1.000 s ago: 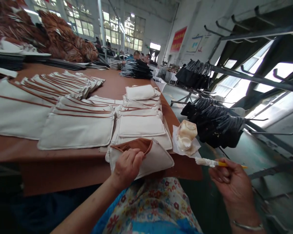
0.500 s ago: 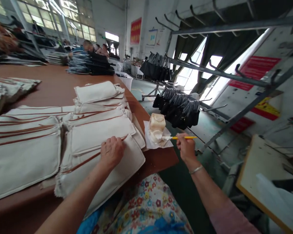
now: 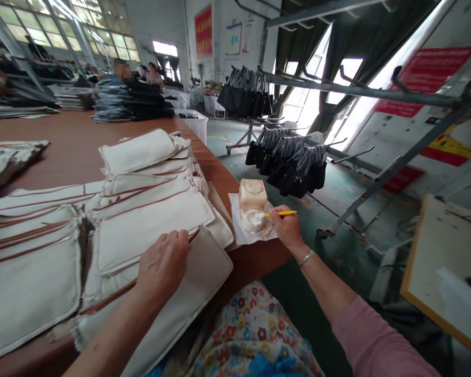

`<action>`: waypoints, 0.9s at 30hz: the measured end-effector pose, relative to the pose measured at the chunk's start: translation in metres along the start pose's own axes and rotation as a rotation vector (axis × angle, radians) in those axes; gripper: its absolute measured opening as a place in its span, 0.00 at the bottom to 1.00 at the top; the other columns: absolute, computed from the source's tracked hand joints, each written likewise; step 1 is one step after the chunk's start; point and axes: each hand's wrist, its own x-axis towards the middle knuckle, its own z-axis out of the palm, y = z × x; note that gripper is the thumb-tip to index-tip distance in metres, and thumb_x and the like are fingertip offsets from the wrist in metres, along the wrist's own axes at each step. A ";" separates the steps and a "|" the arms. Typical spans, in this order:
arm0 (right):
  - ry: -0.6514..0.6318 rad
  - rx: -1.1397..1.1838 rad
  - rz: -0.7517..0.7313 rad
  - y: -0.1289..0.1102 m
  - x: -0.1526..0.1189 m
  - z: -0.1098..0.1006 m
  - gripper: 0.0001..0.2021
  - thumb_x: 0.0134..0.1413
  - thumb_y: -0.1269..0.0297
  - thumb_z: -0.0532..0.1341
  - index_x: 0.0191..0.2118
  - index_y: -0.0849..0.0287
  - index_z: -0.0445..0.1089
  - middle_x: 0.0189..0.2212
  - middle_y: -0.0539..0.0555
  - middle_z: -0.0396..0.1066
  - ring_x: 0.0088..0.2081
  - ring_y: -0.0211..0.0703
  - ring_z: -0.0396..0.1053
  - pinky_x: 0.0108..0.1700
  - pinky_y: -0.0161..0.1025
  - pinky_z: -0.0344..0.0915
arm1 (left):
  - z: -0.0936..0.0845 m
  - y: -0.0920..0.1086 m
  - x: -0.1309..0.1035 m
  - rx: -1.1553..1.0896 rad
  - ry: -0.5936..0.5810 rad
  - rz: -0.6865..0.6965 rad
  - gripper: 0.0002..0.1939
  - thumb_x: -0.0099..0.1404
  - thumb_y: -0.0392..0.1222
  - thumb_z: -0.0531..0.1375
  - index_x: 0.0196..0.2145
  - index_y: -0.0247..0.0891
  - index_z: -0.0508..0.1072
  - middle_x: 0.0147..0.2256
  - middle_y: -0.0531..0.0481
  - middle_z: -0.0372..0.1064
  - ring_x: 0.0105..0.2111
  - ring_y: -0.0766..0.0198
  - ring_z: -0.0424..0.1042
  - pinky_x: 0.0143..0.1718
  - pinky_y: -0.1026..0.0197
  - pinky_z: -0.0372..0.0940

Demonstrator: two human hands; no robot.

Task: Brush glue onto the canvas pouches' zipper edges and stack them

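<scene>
My left hand (image 3: 165, 263) is closed on the brown-trimmed upper edge of a cream fabric bag piece (image 3: 204, 269), which lies slanted over the table's near edge. Its fingertips are partly hidden behind that edge. In my right hand (image 3: 287, 230) is a thin yellow-handled brush (image 3: 287, 212), pinched between thumb and fingers. The brush tip reaches into white paste at the low front part of a crusted, cream-coloured container (image 3: 253, 193). Beneath the container lies a sheet of white paper (image 3: 234, 215) at the table corner.
Stacks of similar cream pieces (image 3: 35, 272) cover the near left of the brown table (image 3: 208, 157). Black bags (image 3: 298, 167) hang from a metal rack (image 3: 361, 89) on the right. A wooden-edged table (image 3: 427, 251) stands at far right. People sit in the background.
My right hand has moved left, bringing the brush tip further into the paste. The left hand keeps its hold on the fabric edge, which is lifted slightly. The whole view has shifted a little.
</scene>
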 end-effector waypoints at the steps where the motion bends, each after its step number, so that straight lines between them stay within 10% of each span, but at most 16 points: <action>1: -0.013 0.002 -0.004 0.002 -0.005 -0.003 0.14 0.59 0.52 0.60 0.32 0.58 0.73 0.26 0.53 0.72 0.29 0.46 0.69 0.35 0.39 0.64 | -0.004 0.002 -0.001 0.004 -0.001 -0.003 0.11 0.70 0.39 0.50 0.38 0.36 0.71 0.36 0.39 0.74 0.39 0.46 0.75 0.32 0.55 0.62; 12: 0.091 0.176 0.147 0.009 -0.029 -0.016 0.17 0.60 0.49 0.62 0.34 0.60 0.71 0.21 0.49 0.69 0.18 0.38 0.65 0.21 0.34 0.61 | -0.007 -0.002 -0.010 -0.123 -0.048 -0.118 0.17 0.73 0.42 0.44 0.43 0.38 0.71 0.41 0.41 0.72 0.31 0.52 0.76 0.26 0.58 0.58; 18: 0.253 0.281 0.256 0.008 -0.026 -0.014 0.18 0.53 0.48 0.67 0.30 0.61 0.69 0.16 0.48 0.66 0.14 0.35 0.59 0.15 0.31 0.54 | 0.004 -0.013 -0.012 -0.654 0.005 -0.101 0.15 0.68 0.45 0.52 0.42 0.39 0.76 0.39 0.45 0.77 0.39 0.56 0.75 0.40 0.59 0.64; 27: -0.030 0.550 -0.004 -0.113 -0.045 -0.020 0.11 0.57 0.59 0.65 0.28 0.57 0.69 0.15 0.45 0.61 0.17 0.35 0.56 0.19 0.33 0.54 | -0.015 0.001 -0.030 -1.090 -0.079 -0.150 0.20 0.63 0.55 0.59 0.41 0.37 0.81 0.34 0.48 0.78 0.32 0.60 0.72 0.32 0.63 0.62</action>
